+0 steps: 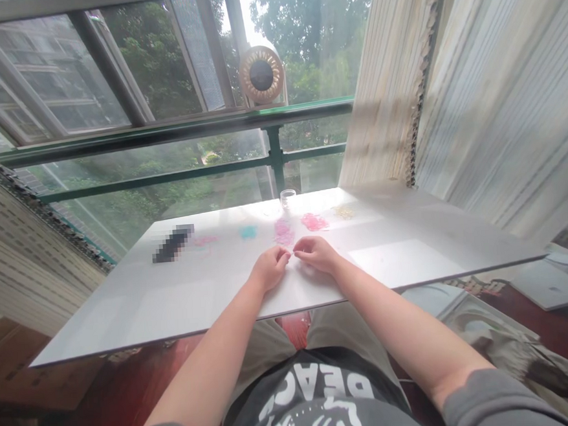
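Observation:
My left hand [271,267] rests at the front middle of the white table [174,305], its fingers closed in a pinch. Close beside it, my right hand [316,255] also pinches, its fingertips almost meeting those of the left. Whatever lies between the fingertips is too small to make out. Just beyond my hands is a loose patch of small purple pieces [283,231]. A pink-red patch [315,221] lies to its right, with a thin yellowish patch [343,212] farther right. On the left are a teal patch [248,232] and a faint pink patch [205,241].
A small clear cup [288,198] stands at the table's back edge. A dark, pixelated object [173,243] lies at the back left. Behind the table run a green railing [188,174] and windows. Curtains [383,102] hang at both sides; a cardboard box [32,367] sits lower left.

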A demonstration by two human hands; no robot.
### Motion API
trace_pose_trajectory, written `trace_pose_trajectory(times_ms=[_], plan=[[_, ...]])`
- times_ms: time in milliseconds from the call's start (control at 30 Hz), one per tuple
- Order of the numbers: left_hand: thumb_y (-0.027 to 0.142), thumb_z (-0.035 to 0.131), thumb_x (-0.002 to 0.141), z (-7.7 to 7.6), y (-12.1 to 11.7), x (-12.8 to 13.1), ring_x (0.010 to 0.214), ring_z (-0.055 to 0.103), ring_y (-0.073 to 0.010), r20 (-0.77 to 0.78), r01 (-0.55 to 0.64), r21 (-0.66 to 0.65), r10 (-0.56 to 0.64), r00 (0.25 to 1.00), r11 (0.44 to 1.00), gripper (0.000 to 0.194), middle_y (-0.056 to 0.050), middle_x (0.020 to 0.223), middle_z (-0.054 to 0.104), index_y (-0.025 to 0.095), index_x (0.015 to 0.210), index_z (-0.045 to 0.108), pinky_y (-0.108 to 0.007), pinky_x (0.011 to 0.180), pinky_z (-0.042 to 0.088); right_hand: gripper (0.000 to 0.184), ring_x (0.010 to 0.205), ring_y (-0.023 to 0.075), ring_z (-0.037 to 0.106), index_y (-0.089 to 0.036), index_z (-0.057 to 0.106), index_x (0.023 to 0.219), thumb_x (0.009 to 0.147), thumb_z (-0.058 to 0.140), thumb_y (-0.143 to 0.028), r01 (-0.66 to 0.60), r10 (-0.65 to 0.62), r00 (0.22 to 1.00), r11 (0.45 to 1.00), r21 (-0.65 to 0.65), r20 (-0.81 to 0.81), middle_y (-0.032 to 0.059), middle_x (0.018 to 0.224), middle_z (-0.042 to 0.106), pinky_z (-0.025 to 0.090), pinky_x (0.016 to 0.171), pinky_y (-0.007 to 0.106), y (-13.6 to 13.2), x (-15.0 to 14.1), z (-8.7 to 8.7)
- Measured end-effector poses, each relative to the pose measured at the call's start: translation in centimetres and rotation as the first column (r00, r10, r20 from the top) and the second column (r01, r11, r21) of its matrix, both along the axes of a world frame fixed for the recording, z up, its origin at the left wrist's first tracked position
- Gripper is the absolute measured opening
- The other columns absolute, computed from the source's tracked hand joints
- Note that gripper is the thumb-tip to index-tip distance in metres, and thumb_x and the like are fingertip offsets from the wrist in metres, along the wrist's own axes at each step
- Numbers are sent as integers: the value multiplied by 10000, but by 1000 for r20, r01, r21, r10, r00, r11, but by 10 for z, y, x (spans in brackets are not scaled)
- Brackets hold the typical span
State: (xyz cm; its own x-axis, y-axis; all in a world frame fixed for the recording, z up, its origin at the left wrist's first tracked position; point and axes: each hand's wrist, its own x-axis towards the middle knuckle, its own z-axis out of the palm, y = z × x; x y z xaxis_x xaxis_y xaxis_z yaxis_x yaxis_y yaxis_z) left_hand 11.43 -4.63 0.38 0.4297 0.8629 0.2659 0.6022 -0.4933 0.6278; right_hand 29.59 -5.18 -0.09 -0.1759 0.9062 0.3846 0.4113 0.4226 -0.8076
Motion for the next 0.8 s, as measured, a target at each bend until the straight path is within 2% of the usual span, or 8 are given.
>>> trace_pose_trajectory(times_ms=[233,433,800], plan=[[387,421,853,-2,1,0,702,588,-166,49,3,7,-4,999,1000,300,-29,740,656,166,830,622,-268,667,435,91,614,134,560,-153,647,689,686,591,-224,5,-5,1000,1000,-17,8,20,642,645,429,577,235,0,1,-2],[382,524,791,-3,-1,0,691,595,-156,77,13,10,-13,997,1000,244,-29,781,673,175,867,631,-255,654,445,85,607,128,543,-151,647,686,679,590,-212,2,-2,1000,1000,-23,24,15,640,637,416,579,234,0,1,-1],[323,517,787,-4,-1,-1,695,577,-142,88,17,24,-19,996,1000,173,-11,771,660,188,794,624,-242,654,437,80,601,124,521,-157,625,671,686,581,-223,4,-4,999,1000,-20,32,-1,613,607,399,583,234,-1,0,0]])
